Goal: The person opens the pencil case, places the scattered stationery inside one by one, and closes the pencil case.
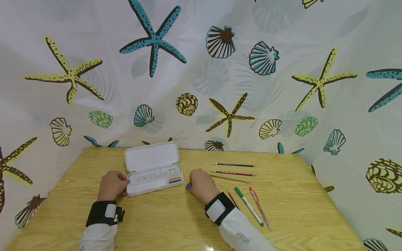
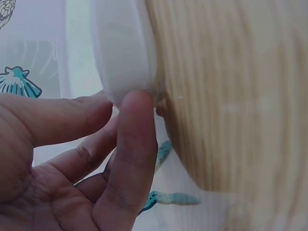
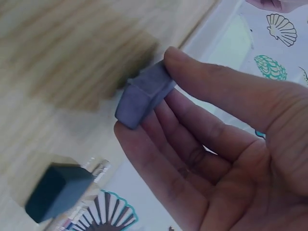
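An open white pencil case (image 1: 152, 156) lies on the table with its lid tilted back; a clear ruler (image 1: 154, 176) and an orange-and-blue eraser (image 1: 175, 179) lie inside. At the case's left end is my left hand (image 1: 112, 184). Seen from the left wrist, thumb and fingertip pinch the case's white rim (image 2: 126, 53). My right hand (image 1: 202, 185) is just right of the case, low over the table. Between its thumb and fingers it holds a small purple-grey block (image 3: 144, 94), which looks like an eraser.
Beyond my right hand lie a dark pencil (image 1: 235, 164), a red pencil (image 1: 233, 173) and a gold pencil (image 1: 230, 178). Nearer are a green-capped pen (image 1: 249, 205), a red-capped pen (image 1: 260, 207) and another pencil (image 1: 234, 200). A dark block (image 3: 57, 192) shows in the right wrist view.
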Action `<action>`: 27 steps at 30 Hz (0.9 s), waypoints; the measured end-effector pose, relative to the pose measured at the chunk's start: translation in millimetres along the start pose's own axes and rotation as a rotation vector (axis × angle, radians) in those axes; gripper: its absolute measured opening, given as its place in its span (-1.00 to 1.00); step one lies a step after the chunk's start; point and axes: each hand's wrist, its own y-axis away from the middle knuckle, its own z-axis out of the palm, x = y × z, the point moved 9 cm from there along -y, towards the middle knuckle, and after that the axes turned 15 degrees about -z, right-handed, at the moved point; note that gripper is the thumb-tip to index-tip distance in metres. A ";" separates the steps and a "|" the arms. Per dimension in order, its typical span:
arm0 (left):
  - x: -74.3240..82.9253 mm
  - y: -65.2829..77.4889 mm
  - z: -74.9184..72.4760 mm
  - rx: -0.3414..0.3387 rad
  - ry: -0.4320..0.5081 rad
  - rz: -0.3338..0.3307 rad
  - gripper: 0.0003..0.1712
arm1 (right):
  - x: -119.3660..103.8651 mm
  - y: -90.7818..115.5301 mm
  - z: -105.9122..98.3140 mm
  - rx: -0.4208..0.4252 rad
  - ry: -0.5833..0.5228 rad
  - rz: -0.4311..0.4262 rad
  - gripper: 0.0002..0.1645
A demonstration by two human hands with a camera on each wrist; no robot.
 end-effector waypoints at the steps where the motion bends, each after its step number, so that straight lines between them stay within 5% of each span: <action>1: 0.0 0.1 -0.1 0.000 -0.001 -0.001 -0.75 | -0.8 -0.5 -1.0 0.002 -0.002 -0.003 -0.76; 27: -0.6 0.5 0.2 -0.004 -0.004 -0.012 -0.75 | -79.1 -38.4 -39.6 0.045 0.155 -0.172 -0.88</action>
